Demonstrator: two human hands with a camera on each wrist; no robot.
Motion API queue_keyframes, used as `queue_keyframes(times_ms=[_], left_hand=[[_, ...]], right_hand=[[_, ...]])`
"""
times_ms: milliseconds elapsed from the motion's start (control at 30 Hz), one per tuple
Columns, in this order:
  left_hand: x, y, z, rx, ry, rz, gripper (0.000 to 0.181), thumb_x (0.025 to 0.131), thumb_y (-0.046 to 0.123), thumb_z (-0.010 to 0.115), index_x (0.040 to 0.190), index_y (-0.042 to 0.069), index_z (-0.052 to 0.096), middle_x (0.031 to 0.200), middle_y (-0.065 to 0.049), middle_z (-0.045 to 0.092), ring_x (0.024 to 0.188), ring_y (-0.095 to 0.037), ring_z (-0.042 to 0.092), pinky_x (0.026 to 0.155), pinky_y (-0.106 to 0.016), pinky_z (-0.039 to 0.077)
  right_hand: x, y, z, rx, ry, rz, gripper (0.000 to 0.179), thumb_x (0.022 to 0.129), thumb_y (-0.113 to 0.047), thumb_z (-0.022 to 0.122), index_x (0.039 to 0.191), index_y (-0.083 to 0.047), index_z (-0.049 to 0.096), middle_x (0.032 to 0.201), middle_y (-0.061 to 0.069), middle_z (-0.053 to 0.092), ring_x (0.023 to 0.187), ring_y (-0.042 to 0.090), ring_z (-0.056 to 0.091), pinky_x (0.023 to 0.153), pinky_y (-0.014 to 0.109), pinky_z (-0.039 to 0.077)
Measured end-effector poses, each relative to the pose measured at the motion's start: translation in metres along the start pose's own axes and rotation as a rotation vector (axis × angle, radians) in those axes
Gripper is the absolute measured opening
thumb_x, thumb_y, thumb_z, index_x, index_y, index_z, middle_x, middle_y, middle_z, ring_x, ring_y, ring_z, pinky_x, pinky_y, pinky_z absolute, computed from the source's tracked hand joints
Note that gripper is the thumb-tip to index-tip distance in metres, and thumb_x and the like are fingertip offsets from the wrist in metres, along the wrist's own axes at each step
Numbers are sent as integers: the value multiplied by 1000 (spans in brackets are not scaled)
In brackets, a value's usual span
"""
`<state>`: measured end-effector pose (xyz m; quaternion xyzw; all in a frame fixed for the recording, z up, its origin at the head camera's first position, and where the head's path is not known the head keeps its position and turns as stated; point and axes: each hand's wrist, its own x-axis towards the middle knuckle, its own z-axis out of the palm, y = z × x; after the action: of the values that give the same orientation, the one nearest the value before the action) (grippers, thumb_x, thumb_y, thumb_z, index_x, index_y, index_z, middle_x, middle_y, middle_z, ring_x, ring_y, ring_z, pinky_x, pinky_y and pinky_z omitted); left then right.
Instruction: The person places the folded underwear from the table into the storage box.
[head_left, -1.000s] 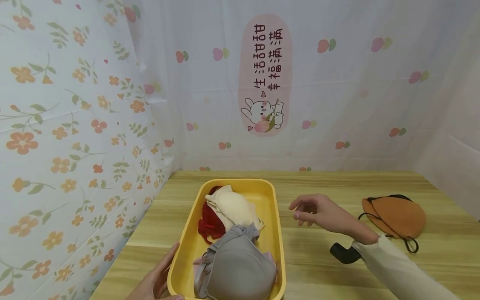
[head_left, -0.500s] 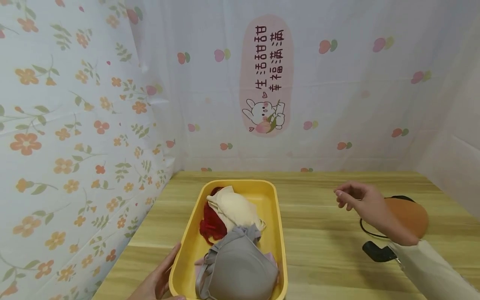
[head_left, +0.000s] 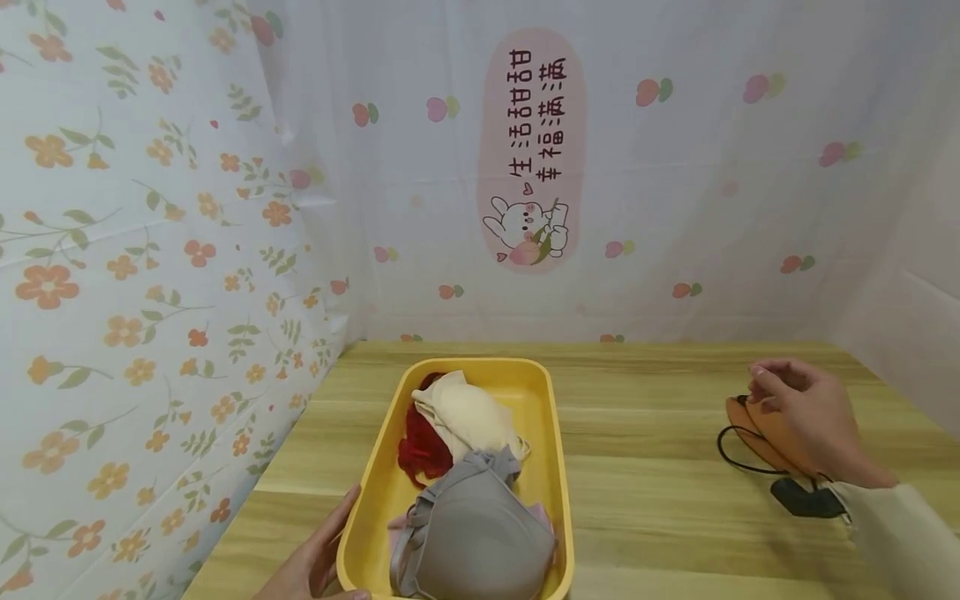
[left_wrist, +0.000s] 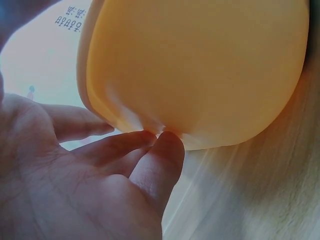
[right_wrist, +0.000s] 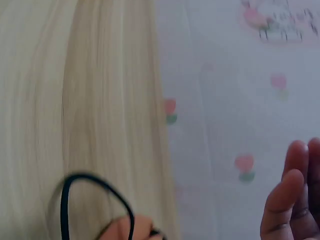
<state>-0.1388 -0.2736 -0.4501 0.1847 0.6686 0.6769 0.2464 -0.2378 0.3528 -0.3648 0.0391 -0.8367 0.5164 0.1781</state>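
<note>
My left hand (head_left: 311, 550) rests at the near left corner of a yellow bin (head_left: 557, 467). Its fingertips and thumb touch the bin's outer wall in the left wrist view. In the bin lie a grey bra (head_left: 480, 533), a cream bra (head_left: 468, 412) and a red lacy garment (head_left: 423, 450), with a bit of pink cloth (head_left: 543, 515) partly hidden under the grey one. Far to the right, my right hand (head_left: 813, 412) hovers over an orange bra (head_left: 757, 433) with black straps, its fingers loosely bent and holding nothing. The hand hides much of that bra.
The wooden table (head_left: 645, 442) meets a white printed curtain (head_left: 675, 192) at its back edge. A floral curtain (head_left: 150, 333) hangs along the left side. Below the right wrist shows a black device (head_left: 806, 500) worn at the sleeve.
My right hand has moved right, from beside the bin to over the orange bra. The left hand and the bin have stayed in place.
</note>
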Motion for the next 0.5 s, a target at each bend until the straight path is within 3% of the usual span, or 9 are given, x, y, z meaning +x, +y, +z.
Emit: queue_keyframes(times_ms=[133, 200, 267, 333, 433, 500], left_hand=[[-1, -1, 0, -6, 13, -22, 103, 98, 10, 60, 158, 12, -23, 162, -29, -23, 129, 9, 42, 102, -19, 47], [-1, -1, 0, -2, 17, -29, 102, 98, 10, 60, 158, 12, -23, 163, -29, -22, 131, 6, 41, 102, -20, 47], [-1, 0, 0, 9, 23, -38, 103, 98, 10, 61, 159, 12, -22, 163, -29, -21, 131, 5, 41, 102, -20, 47], [0, 0, 0, 15, 17, -36, 103, 98, 10, 61, 158, 12, -22, 163, -29, -22, 131, 5, 41, 102, -19, 47], [0, 0, -1, 21, -4, -17, 102, 98, 9, 60, 158, 12, -23, 162, -30, -24, 130, 9, 41, 102, -19, 47], [0, -1, -1, 13, -15, -6, 102, 99, 10, 59, 157, 11, -24, 162, -30, -25, 130, 10, 40, 102, -18, 46]], right_hand=[[3, 18, -16, 87, 47, 73, 9, 102, -23, 59, 101, -26, 68, 78, -20, 69, 71, 1, 66, 60, 18, 56], [5, 25, -22, 64, 50, 96, 10, 102, -23, 59, 100, -25, 68, 78, -22, 69, 70, -1, 66, 60, 18, 55], [5, 30, -27, -40, 56, 133, 14, 103, -27, 55, 104, -18, 67, 75, -26, 67, 67, -2, 65, 59, 18, 54], [6, 35, -32, -202, 86, 191, 31, 104, -32, 51, 112, -6, 65, 71, -25, 63, 71, 3, 63, 73, 24, 53], [8, 41, -39, -393, 141, 320, 51, 103, -35, 46, 120, 11, 57, 73, 0, 68, 93, 30, 60, 102, 53, 38], [8, 47, -42, -449, 169, 400, 54, 102, -34, 45, 120, 16, 55, 88, 25, 65, 105, 49, 47, 101, 68, 26]])
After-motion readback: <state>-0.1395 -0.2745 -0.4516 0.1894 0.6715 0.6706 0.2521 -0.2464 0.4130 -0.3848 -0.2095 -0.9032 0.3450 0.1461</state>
